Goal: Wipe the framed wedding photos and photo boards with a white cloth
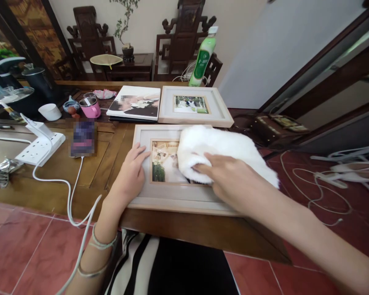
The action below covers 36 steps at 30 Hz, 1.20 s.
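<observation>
On the table lies a picture frame (166, 200) with a pale wood edge, a grey mat and a photo in its middle. My left hand (132, 170) rests on the frame's left border, fingers stretched out and slightly apart. White and fluffy, a cloth (230, 141) is bunched in my right hand (224, 170) and pressed on the glass. The cloth hides the photo's right part and the frame's upper right side. Some fingers of my right hand are sunk in the pile.
Behind lie a second framed photo (189, 116), a white photo panel (132, 92) and a green bottle (203, 57). To the left are a pink mug (90, 108), a white cup (49, 112), a charging phone (82, 138) and a power strip (41, 147). A white cable hangs over the front edge.
</observation>
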Each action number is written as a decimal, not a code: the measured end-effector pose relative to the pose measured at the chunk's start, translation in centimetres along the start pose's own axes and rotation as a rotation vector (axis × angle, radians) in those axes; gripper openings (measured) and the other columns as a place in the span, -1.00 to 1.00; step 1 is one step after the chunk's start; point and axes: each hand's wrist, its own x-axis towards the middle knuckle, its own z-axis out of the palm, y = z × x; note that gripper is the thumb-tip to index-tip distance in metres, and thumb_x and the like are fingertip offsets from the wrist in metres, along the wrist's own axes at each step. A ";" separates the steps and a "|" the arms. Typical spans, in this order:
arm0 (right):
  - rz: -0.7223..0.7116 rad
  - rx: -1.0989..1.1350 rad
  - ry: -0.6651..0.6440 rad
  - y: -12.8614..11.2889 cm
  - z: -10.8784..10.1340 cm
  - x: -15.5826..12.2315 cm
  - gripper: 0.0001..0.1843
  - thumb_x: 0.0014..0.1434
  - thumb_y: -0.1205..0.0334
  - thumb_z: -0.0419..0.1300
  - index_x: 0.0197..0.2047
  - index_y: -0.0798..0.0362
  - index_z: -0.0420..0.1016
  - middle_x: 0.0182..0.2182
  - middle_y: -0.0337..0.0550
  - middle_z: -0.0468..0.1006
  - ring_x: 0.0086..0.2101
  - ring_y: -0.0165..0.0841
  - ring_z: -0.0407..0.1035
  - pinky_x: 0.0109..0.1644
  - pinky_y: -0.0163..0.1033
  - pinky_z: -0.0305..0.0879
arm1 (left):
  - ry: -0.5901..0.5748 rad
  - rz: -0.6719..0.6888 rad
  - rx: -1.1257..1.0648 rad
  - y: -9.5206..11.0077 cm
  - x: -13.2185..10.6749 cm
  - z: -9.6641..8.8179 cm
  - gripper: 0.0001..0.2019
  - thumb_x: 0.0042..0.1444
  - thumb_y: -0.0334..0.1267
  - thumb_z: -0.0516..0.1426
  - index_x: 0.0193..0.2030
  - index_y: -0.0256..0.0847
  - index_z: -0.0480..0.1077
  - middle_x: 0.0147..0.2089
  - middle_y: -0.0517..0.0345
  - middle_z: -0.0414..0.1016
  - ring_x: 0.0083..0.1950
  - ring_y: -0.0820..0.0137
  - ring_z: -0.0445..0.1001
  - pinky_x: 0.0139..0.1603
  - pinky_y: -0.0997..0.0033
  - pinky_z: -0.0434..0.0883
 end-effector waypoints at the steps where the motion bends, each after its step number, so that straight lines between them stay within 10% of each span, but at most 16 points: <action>1: -0.038 0.014 0.034 -0.8 -0.6 -1.0 -0.43 -0.20 0.65 -0.02 -0.18 0.12 0.60 -0.15 0.11 0.61 -0.27 -0.18 0.51 -0.23 -0.16 0.45 | 0.001 0.000 0.002 0.0 0.0 0.0 -0.51 0.10 -0.63 -0.11 0.13 -0.45 0.38 0.28 -0.26 0.34 0.43 0.11 0.12 0.40 -0.05 0.16; 9: -0.052 0.117 0.041 -2.9 -2.5 -4.9 -0.39 -0.23 0.63 -0.04 -0.19 0.01 0.59 -0.24 0.00 0.65 -0.35 -0.20 0.53 -0.32 -0.19 0.47 | -0.016 -0.019 -0.024 0.0 -0.1 -0.1 -0.50 0.09 -0.63 -0.10 0.14 -0.42 0.37 0.29 -0.26 0.31 0.45 0.12 0.08 0.42 -0.05 0.11; 24: 0.177 -0.048 -0.010 1.9 1.8 4.7 -0.41 0.02 0.55 -0.01 0.12 0.13 0.44 -0.16 0.16 0.56 -0.14 -0.03 0.44 -0.18 -0.06 0.36 | -0.009 -0.001 -0.024 -0.3 -0.2 0.0 -0.50 0.10 -0.62 -0.10 0.14 -0.29 0.37 0.31 -0.15 0.30 0.45 0.14 0.08 0.40 -0.13 0.14; 36: -0.056 0.160 -0.051 -1.9 -2.3 -3.6 -0.37 -0.18 0.61 -0.04 -0.12 -0.01 0.58 -0.21 0.00 0.62 -0.37 -0.20 0.51 -0.30 -0.15 0.46 | -0.025 0.000 -0.003 -0.1 0.0 -0.2 -0.50 0.09 -0.63 -0.11 0.14 -0.41 0.37 0.30 -0.25 0.30 0.44 0.12 0.08 0.41 -0.09 0.13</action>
